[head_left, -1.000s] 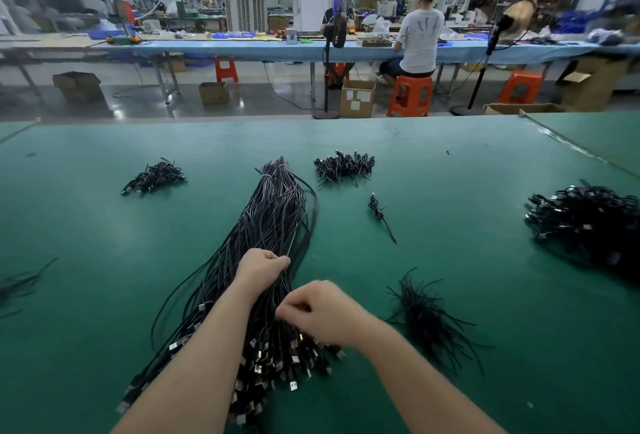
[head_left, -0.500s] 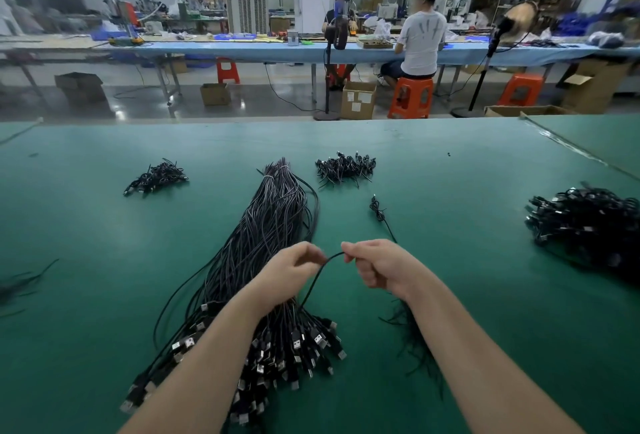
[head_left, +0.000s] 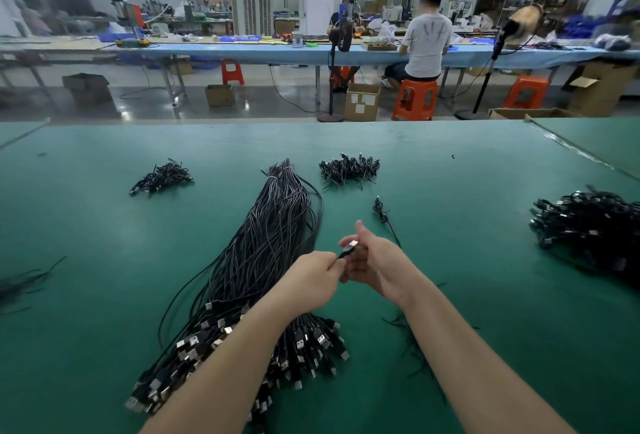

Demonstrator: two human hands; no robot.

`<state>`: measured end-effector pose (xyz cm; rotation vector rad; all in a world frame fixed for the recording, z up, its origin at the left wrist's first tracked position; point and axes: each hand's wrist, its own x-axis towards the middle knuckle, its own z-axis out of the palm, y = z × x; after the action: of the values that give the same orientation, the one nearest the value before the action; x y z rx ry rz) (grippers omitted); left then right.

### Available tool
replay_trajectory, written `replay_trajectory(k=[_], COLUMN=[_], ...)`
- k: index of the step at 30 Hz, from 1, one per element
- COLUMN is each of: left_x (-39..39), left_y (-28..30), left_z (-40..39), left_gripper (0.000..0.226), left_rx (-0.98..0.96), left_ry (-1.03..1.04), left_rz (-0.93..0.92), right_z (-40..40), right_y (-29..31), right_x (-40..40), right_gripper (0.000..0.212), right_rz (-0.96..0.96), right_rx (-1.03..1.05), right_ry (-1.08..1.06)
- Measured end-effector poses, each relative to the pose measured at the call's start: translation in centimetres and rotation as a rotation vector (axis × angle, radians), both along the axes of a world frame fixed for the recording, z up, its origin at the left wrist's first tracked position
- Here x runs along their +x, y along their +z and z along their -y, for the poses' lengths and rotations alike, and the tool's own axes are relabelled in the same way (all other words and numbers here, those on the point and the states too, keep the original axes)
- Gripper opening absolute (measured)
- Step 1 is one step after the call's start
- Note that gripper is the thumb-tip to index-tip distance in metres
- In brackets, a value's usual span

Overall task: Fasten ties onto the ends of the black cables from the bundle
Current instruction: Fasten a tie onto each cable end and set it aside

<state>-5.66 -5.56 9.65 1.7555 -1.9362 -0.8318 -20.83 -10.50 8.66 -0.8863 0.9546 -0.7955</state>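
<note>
Where both hands (head_left: 349,265) meet, one cable (head_left: 347,250)

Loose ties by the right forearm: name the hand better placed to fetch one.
Right, probably. The loose ties lie beside the right forearm, and the right hand only steadies the plug, while the left hand pinches the cable behind it.

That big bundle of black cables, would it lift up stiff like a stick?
Probably not. The bundle of black cables fans out loosely across the green table, so it would likely sag. A band near its far end might keep that end together.
</note>
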Motion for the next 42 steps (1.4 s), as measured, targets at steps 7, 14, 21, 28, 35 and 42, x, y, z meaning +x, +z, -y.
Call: replay_trajectory(k=[7,14,21,28,35,42], left_x=[-1.3,-1.0,2.6,6.5,4.2,2.2], left_y=[2.9,6.8,7.7,8.5,8.7,7.2], left_z=[-1.3,-1.8,-2.3,-2.3,-2.0,-2.1], left_gripper=[0.034,0.033,0.035,0.024,0.024,0.031], left_rx=[0.196,0.223,0.089,-0.037,0.077,0.236], left_ry=[-0.006,0.036,0.053,0.127,0.158,0.199], left_rz=[-1.195,-1.711,-1.812,-1.872,-1.907,-1.838], right_z=[-2.3,-1.2,0.5,0.5,-1.8,-1.0], right_y=[-3.4,-4.5,-4.1,-4.1,-5.0,-4.6], right_x=[1.4,2.3,0.4,-0.3,3.7,6.8], right_gripper=[0.028,0.022,0.025,0.024,0.043,0.030], right_rz=[-0.231,-0.099,0.147,0.223,-0.103,0.429], right_rx=[-0.023,0.055,0.299,0.369,0.329,0.532], right_ry=[0.467,0.255,-0.168,-0.240,0.156,-0.219])
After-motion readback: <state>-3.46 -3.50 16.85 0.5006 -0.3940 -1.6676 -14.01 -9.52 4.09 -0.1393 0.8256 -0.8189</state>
